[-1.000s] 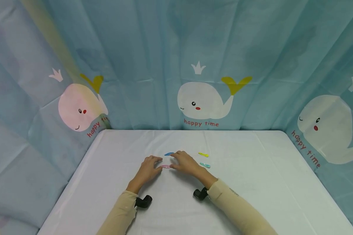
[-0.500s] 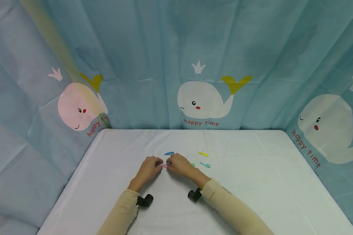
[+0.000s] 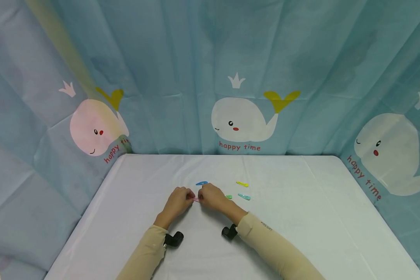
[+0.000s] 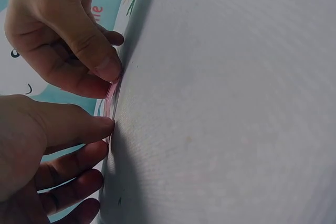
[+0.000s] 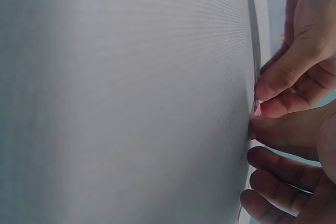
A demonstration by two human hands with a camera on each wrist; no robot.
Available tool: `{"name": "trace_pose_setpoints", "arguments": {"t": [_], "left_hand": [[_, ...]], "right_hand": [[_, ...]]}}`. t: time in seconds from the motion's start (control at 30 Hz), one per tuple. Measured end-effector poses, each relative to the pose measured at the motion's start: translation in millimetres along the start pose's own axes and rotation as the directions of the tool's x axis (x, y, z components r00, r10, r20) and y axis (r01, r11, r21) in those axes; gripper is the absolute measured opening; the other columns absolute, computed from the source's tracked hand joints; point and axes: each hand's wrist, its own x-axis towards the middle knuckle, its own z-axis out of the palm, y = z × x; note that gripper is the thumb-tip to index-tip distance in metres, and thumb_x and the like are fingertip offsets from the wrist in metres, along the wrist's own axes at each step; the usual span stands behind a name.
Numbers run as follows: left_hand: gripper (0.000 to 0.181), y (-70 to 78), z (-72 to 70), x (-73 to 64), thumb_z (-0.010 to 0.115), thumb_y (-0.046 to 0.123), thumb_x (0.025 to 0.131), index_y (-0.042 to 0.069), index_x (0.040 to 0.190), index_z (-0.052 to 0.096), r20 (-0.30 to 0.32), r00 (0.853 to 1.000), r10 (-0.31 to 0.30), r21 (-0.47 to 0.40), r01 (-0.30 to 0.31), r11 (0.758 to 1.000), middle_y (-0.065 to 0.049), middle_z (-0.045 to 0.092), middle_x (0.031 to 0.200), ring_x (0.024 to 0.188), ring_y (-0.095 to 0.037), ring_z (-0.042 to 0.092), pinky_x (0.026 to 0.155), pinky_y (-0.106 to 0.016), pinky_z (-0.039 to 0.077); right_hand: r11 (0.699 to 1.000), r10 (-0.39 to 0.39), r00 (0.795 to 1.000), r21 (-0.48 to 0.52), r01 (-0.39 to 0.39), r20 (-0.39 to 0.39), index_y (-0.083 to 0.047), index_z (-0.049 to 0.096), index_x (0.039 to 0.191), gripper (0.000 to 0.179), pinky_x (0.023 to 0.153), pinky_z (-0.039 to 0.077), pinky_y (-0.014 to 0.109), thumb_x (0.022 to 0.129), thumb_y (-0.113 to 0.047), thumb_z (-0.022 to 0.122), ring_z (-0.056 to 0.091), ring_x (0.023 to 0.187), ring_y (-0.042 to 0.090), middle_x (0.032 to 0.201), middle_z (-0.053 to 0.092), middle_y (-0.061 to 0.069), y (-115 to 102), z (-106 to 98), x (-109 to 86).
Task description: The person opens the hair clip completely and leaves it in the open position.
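A small, thin pink hair clip (image 3: 196, 200) is pinched – its left end by the left hand (image 3: 177, 201), its right end by the right hand (image 3: 212, 197).

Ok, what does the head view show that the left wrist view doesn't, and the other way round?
Head view only: the blue clip, both sleeves and the black devices at the wrists.

Left wrist view only: a close look at the separated fingertips of the left hand, and the right thumb's tip at the pink clip.

Both: the two hands, right hand included, pinching that clip over the white table, with the whale-print curtain behind. Small coloured shapes atop the wrist view are too blurred to identify.
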Motion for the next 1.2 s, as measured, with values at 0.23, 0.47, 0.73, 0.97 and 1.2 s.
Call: {"name": "trace_pose_setpoints", "arguments": {"t": [0.23,0.47,0.73,0.97,1.2], "left_hand": [[0.01,0.5,-0.9,-0.1,0.077,0.012,0.082,0.014,0.078,0.069,0.018,1.0,-0.009,0.007,0.009,1.0,0.002,0.058,0.075,0.076,-0.015,0.05,0.068,-0.029,0.041],[0.011,-2.0,0.9,-1.9,0.077,0.012,0.082,0.015,0.077,0.067,0.026,1.0,-0.013,-0.047,0.014,0.999,0.003,0.058,0.074,0.073,-0.012,0.049,0.067,-0.028,0.04],[0.008,0.4,-0.6,0.5,0.075,0.013,0.083,0.014,0.081,0.068,0.044,0.997,-0.06,-0.127,0.065,0.99,0.003,0.06,0.076,0.073,-0.012,0.05,0.069,-0.028,0.042],[0.006,4.9,-1.6,2.4,0.074,0.011,0.083,0.012,0.083,0.069,0.018,0.999,-0.033,-0.178,0.035,0.983,0.002,0.062,0.077,0.074,-0.011,0.052,0.069,-0.028,0.043],[0.004,8.8,-0.5,1.9,0.074,0.012,0.084,0.012,0.084,0.069,0.012,0.999,-0.046,-0.211,0.047,0.976,0.002,0.063,0.078,0.073,-0.01,0.051,0.068,-0.026,0.043]], "right_hand": [[0.999,0.006,1.0,0.04,-0.006,0.003,-0.01,0.075,0.09,0.005,0.068,0.047,0.021,0.086,-0.012,0.072,0.051,0.073,0.008,0.08,0.065,-0.001,-3.2,-1.7,-1.1],[0.995,0.004,1.0,0.101,-0.004,-0.003,-0.009,0.075,0.089,0.006,0.066,0.046,0.02,0.088,-0.013,0.07,0.052,0.069,0.007,0.08,0.07,-0.001,-2.0,-2.3,-4.5],[0.987,0.03,0.999,0.156,-0.025,-0.026,-0.011,0.072,0.088,0.004,0.067,0.047,0.022,0.088,-0.013,0.069,0.054,0.069,0.008,0.079,0.069,-0.001,4.4,-5.7,-6.8],[0.979,0.064,0.997,0.197,-0.054,-0.045,-0.011,0.071,0.085,0.005,0.068,0.046,0.023,0.088,-0.013,0.068,0.054,0.07,0.008,0.079,0.069,-0.001,11.9,-8.7,-8.8],[0.968,0.048,0.995,0.249,-0.025,-0.089,-0.009,0.072,0.084,0.005,0.069,0.047,0.024,0.088,-0.012,0.069,0.055,0.071,0.008,0.079,0.069,0.0,16.3,-11.3,-14.5]]}}
